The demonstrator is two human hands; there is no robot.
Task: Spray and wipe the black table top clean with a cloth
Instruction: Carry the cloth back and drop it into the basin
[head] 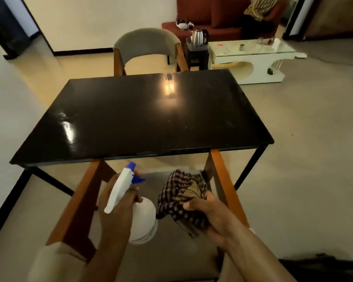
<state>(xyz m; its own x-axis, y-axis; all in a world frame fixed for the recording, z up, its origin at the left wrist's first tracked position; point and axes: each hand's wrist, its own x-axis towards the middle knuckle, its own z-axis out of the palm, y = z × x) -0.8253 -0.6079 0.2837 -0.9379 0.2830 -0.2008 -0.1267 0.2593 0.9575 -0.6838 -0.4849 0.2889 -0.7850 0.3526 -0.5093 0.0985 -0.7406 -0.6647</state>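
The glossy black table top (pixel 135 119) fills the middle of the view, bare, with light reflections and faint smudges. Below its near edge, my left hand (pixel 115 208) grips a white spray bottle (pixel 140 216) by the neck, its blue nozzle pointing up toward the table. Beside it, my right hand (pixel 210 212) clutches a bunched dark checked cloth (pixel 181 196). Both hands hover over the seat of a chair, short of the table.
A wooden chair (pixel 86 200) with a grey seat stands under my hands, tucked at the table's near side. Another grey-backed chair (pixel 147 43) sits at the far side. A white wall runs along the left. A kettle (pixel 199 38) and a low white table (pixel 251 55) stand beyond, on the right.
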